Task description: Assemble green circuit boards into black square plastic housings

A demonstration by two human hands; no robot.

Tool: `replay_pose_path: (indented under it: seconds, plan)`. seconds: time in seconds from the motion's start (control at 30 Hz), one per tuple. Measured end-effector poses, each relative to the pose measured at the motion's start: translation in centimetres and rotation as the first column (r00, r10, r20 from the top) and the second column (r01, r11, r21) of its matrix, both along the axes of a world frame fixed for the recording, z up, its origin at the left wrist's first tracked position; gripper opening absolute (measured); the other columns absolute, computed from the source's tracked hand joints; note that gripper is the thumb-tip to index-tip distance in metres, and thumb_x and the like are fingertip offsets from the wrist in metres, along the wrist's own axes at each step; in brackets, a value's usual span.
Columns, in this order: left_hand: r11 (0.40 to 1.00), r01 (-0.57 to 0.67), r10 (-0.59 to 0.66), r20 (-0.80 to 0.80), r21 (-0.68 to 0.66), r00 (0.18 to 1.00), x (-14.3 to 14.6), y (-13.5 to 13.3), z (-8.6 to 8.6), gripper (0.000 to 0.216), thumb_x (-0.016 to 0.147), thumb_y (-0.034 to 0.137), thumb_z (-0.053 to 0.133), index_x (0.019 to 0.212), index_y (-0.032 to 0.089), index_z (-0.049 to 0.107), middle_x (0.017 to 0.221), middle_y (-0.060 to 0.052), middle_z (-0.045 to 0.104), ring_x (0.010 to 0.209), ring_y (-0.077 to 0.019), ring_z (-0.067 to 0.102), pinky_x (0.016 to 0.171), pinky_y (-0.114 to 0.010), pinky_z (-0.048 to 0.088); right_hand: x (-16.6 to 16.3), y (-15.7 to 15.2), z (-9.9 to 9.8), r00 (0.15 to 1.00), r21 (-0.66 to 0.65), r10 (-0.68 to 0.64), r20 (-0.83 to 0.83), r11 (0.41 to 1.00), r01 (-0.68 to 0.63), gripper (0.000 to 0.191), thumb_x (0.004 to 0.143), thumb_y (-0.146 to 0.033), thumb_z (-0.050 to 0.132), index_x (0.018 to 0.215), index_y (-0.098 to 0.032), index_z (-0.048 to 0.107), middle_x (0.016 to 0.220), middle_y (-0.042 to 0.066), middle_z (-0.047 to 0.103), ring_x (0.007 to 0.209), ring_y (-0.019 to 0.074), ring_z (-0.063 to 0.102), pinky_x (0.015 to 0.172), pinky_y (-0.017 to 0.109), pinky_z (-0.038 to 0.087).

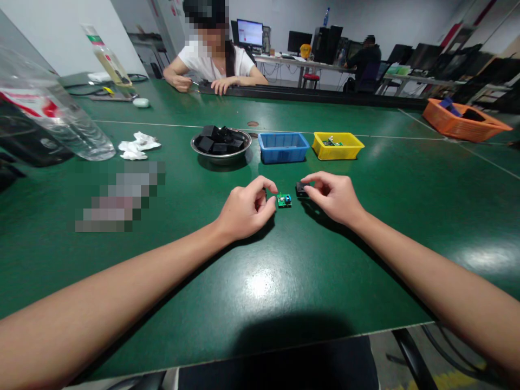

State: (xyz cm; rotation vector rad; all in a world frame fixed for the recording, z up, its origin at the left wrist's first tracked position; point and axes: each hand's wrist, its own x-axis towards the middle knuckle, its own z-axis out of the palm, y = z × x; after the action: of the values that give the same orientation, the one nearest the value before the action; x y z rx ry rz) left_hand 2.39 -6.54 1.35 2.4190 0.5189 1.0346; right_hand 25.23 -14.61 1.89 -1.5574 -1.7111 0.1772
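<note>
A small green circuit board (284, 200) is pinched between the thumb and forefinger of my left hand (246, 208), just above the green table (260, 281). My right hand (331, 196) is closed on a small black plastic part (301, 189) right beside the board, a short gap between the two pieces. Both forearms rest low over the table.
Behind my hands stand a metal bowl (221, 153) of black parts, a blue bin (283, 147) and a yellow bin (337, 145) with small boards. A clear bottle (52, 116) and crumpled tissue (138, 146) lie left. An orange basket (463, 123) sits far right. A person (213, 59) sits opposite.
</note>
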Motion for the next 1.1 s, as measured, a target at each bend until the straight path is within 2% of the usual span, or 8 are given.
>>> replay_pose_path:
  seconds: [0.1,0.23,0.47,0.6,0.73,0.83,0.93,1.1]
  plan:
    - [1.0,-0.002,0.002,-0.005,0.0,1.0,0.0,-0.1,0.0,0.005,0.088,0.019,0.056,0.094,0.018,0.055,0.052,0.011,0.046,0.042,-0.0067,0.042,0.051,-0.02,0.034,2.0,0.4,0.0,0.973,0.095,-0.03,0.229,0.995,0.008,0.024,0.089,-0.032,0.067,0.104,-0.016,0.077,0.09,0.01,0.069,0.089,0.0246,0.061,0.083,0.038,0.047]
    - [1.0,-0.007,0.007,-0.012,-0.006,1.0,0.0,0.0,0.0,0.005,0.089,0.02,0.055,0.094,0.019,0.055,0.052,0.011,0.046,0.042,-0.0069,0.042,0.051,-0.02,0.034,3.1,1.0,-0.8,0.907,-0.024,-0.024,0.42,0.999,0.038,0.042,0.087,-0.04,0.072,0.123,-0.019,0.073,0.123,0.016,0.063,0.116,0.034,0.054,0.097,0.048,0.043]
    - [1.0,0.01,-0.01,0.003,0.007,1.0,0.1,0.1,-0.1,0.005,0.089,0.02,0.055,0.094,0.018,0.056,0.052,0.011,0.047,0.043,-0.0069,0.044,0.052,-0.02,0.035,2.8,1.4,-1.6,0.897,-0.099,-0.01,0.442,0.993,0.06,0.028,0.1,-0.035,0.055,0.112,-0.02,0.076,0.12,0.016,0.064,0.117,0.033,0.051,0.092,0.046,0.04]
    - [1.0,0.004,-0.004,-0.005,0.001,1.0,0.0,0.2,-0.1,0.005,0.089,0.019,0.056,0.094,0.018,0.056,0.052,0.011,0.048,0.043,-0.0071,0.044,0.052,-0.02,0.035,3.0,1.5,-1.2,0.959,-0.046,-0.043,0.281,0.997,0.058,0.026,0.098,-0.033,0.058,0.088,-0.018,0.077,0.104,0.013,0.07,0.102,0.0282,0.058,0.088,0.043,0.041]
    - [1.0,0.011,-0.011,-0.018,-0.013,1.0,-0.1,0.1,0.0,0.004,0.09,0.021,0.057,0.093,0.019,0.056,0.052,0.01,0.048,0.043,-0.0072,0.045,0.052,-0.02,0.036,2.2,1.0,-0.6,0.995,0.028,-0.059,-0.077,0.998,0.061,0.034,0.093,-0.043,0.063,0.073,-0.018,0.073,0.078,0.006,0.069,0.077,0.0203,0.059,0.078,0.036,0.044]
    - [0.999,0.042,-0.043,-0.03,-0.031,0.999,-0.1,0.0,0.0,0.011,0.091,0.025,0.059,0.1,0.018,0.059,0.054,0.01,0.052,0.044,-0.007,0.047,0.052,-0.02,0.038,0.4,0.2,-0.2,0.939,-0.022,-0.042,-0.342,0.999,0.037,0.043,0.089,-0.056,0.066,0.069,-0.018,0.07,0.065,0.002,0.063,0.065,0.0161,0.053,0.065,0.031,0.041]
    - [0.995,0.089,-0.091,-0.04,-0.038,0.995,-0.2,-0.2,0.0,0.035,0.091,0.03,0.066,0.123,0.016,0.058,0.059,0.009,0.06,0.046,-0.0075,0.051,0.054,-0.02,0.041,-1.6,-0.6,0.2,0.841,-0.118,0.016,-0.541,0.988,-0.095,0.051,0.084,-0.064,0.068,0.061,-0.018,0.063,0.058,0.0,0.058,0.057,0.0127,0.048,0.058,0.028,0.039]
    - [0.99,0.141,-0.138,-0.114,0.021,0.984,-0.2,0.0,-0.2,0.048,0.09,0.037,0.072,0.131,0.017,0.06,0.061,0.008,0.062,0.05,-0.0094,0.057,0.056,-0.02,0.041,-3.2,-1.2,0.2,0.77,-0.223,0.079,-0.634,0.934,-0.28,0.055,0.079,-0.067,0.073,0.059,-0.018,0.059,0.052,-0.003,0.054,0.05,0.0097,0.043,0.053,0.026,0.035]
